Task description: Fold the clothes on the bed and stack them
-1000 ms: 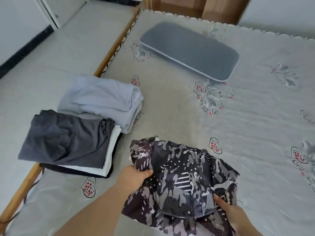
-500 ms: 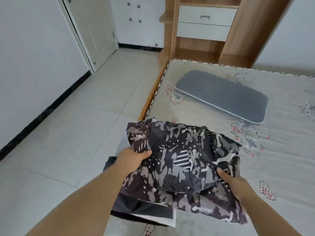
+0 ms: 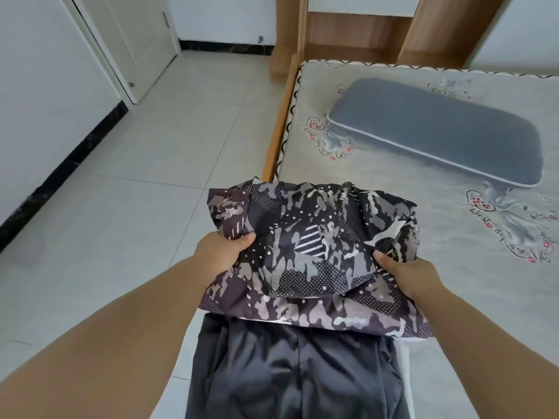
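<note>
- The left hand [image 3: 222, 252] is gripping the left edge of the folded dark camouflage-print garment [image 3: 311, 255], thumb curled over the top of the cloth and fingers hidden beneath it.
- The right hand [image 3: 405, 272] is pinching the garment's right edge in the same way, thumb on top, so the bundle is hanging between both hands at the centre of the frame.
- A second ago the garment was lying on the bed beside the folded piles; now it is being carried up and leftward, and it is hovering directly above the dark grey folded garment [image 3: 296, 376] at the bottom centre of the frame.
- That shift suggests folding of this piece is finished and the stacking step is under way; lowering it squarely onto the pile looks like the remaining move.
- A thin white folded layer [image 3: 403, 358] is peeking out along the pile's right side, so the stack is already holding several items.
- The pile is sitting close to the wooden bed rail [image 3: 279, 125], with pale tiled floor [image 3: 121, 207] filling the left of the frame; a sloppy drop could let cloth slide off that edge.
- To the right, the patterned grey mattress [image 3: 484, 297] is offering open room, and the grey rectangular pillow [image 3: 435, 134] is lying well apart at upper right.
</note>
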